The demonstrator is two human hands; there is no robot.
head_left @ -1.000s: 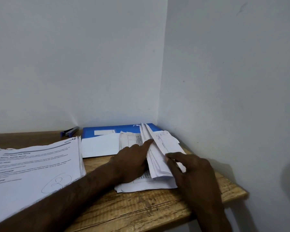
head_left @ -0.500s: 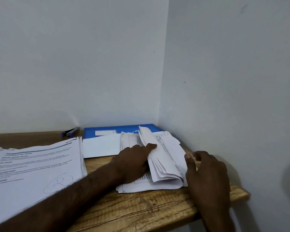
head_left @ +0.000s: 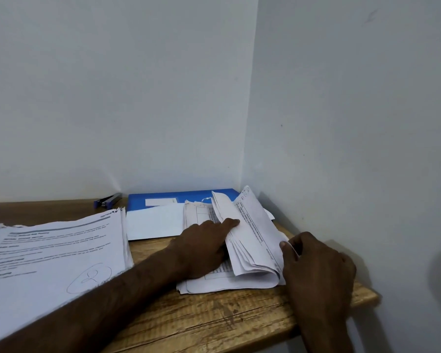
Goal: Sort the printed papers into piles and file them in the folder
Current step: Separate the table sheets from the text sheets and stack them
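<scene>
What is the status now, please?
Left hand flat on paper stack, finger against folded-over sheets. Right hand pinches their edge. Blue folder behind, partly covered.

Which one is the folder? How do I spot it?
Go to the far corner of the wooden table. The folder lies flat there, partly under white papers. It is the only wide, bright blue thing, with a white label.

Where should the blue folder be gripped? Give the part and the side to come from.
Pinch the folder at its bare left edge, coming from the left. It lies flat with its back by the wall, its front under a white sheet and its right end under the papers, so only that edge looks free.
</scene>
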